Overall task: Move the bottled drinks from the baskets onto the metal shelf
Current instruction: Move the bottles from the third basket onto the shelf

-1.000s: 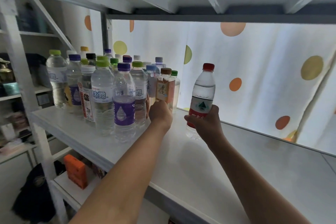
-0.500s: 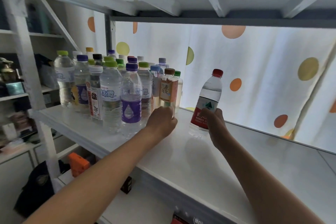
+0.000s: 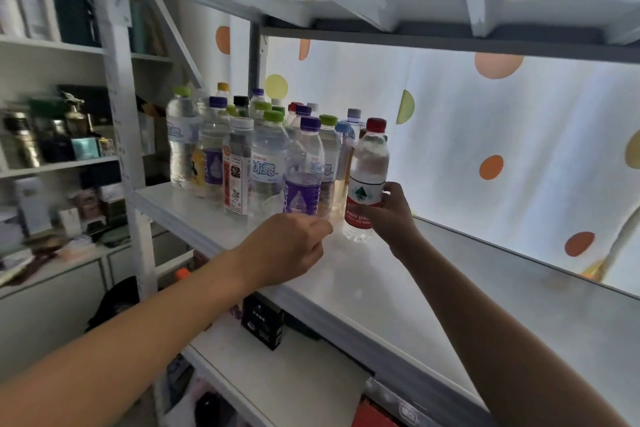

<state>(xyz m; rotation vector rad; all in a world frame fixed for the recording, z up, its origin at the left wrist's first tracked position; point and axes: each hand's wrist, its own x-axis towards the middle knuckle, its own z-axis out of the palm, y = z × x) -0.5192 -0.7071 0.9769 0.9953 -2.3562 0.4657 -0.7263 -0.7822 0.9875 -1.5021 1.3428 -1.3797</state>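
A: On the metal shelf (image 3: 433,291), right end of the bottle cluster: right hand (image 3: 393,215) is wrapped round the lower label of a red-capped water bottle (image 3: 367,180), fingers curled on it. The bottle is upright, base at the shelf surface or just off it, can't tell which.

B: Why that spot?

A: My guess, it's packing the bottle tight against the purple-capped bottle (image 3: 304,170) so the row grows rightward and the bare shelf stays free for more. Low grip likely keeps it steady while it's set down.

B: Left hand?

A: Left hand (image 3: 287,250) sits at the shelf's front edge below the cluster, fingers loosely curled, nothing visibly in it. Fingertips are near the purple bottle's base; contact unclear. Probably just released something or is bracing the row.

B: Surface, room?

A: Shelf is white, smooth, glossy, so bottles should slide easily. A curtain (image 3: 485,135) with coloured dots hangs behind, backlit. White shelving (image 3: 52,163) with jars and boxes stands to the left, and a small black box (image 3: 261,322) sits on the lower tier. No baskets in view.
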